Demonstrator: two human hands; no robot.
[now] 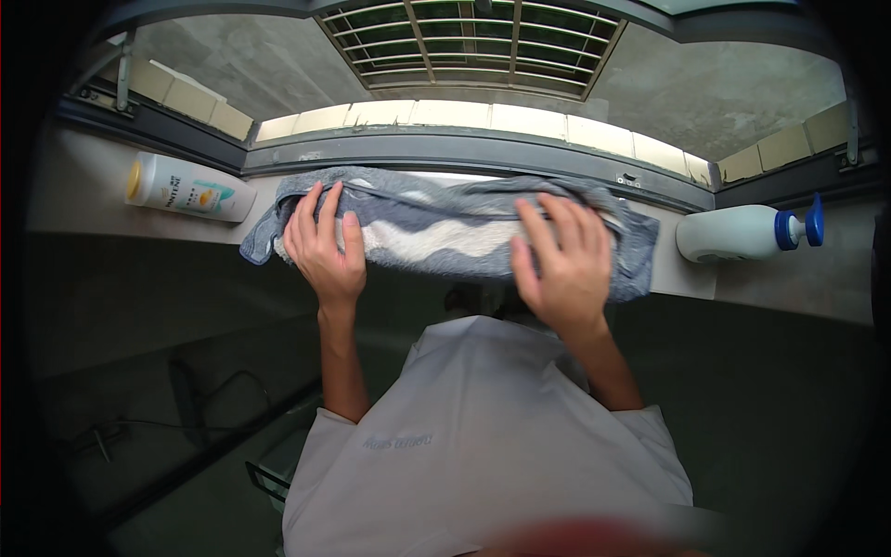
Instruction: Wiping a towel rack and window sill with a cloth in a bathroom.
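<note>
A grey-blue and white towel (436, 237) lies bunched lengthwise along the white window sill, its near side hanging a little over the front edge. On its left part rests my left hand (325, 246), fingers spread and pointing away from me. My right hand (566, 260) lies on the right part, also with the fingers apart and the palm down. Neither hand is closed round the cloth. The towel's left corner droops below the sill edge, and a grey flap sticks out beyond my right hand.
Left of the towel a white bottle with a yellow cap (190, 187) lies on its side. A white pump bottle with a blue head (742, 232) lies at the right. Behind runs the grey window frame (464, 151), with a barred window (473, 46) across the gap.
</note>
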